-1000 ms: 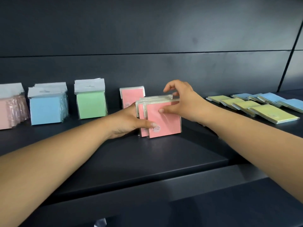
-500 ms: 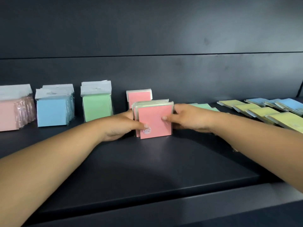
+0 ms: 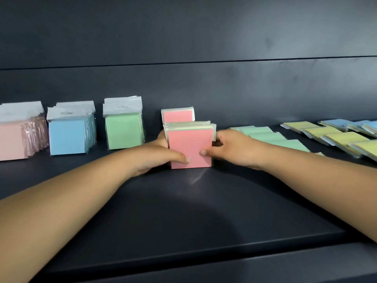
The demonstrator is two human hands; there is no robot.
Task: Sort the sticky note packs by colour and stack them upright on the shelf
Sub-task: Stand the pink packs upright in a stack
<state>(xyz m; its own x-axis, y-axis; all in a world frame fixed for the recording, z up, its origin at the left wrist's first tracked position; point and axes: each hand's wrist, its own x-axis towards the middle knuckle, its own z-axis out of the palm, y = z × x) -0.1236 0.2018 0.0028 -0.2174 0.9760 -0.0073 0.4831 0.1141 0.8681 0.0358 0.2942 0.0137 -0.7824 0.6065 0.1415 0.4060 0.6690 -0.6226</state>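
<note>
A bundle of coral-pink sticky note packs (image 3: 190, 144) stands upright on the dark shelf (image 3: 183, 211), held between both hands. My left hand (image 3: 157, 155) grips its left side with the thumb across the front. My right hand (image 3: 228, 148) grips its right side, thumb on the front face too. Another coral-pink pack (image 3: 177, 115) stands upright just behind, against the back wall. To the left stand upright stacks of green packs (image 3: 123, 130), blue packs (image 3: 68, 135) and pale pink packs (image 3: 14, 139).
Mint green packs (image 3: 271, 136) lie flat in a row right of my right hand. Further right lie yellow packs (image 3: 334, 137) and blue packs (image 3: 355, 124), also flat. The dark back wall (image 3: 204, 88) rises behind everything. The shelf's front edge runs below my forearms.
My right hand came down from the top of the pink bundle to its right side. The packs were squared together into one upright bundle, with the label sticker no longer showing.
</note>
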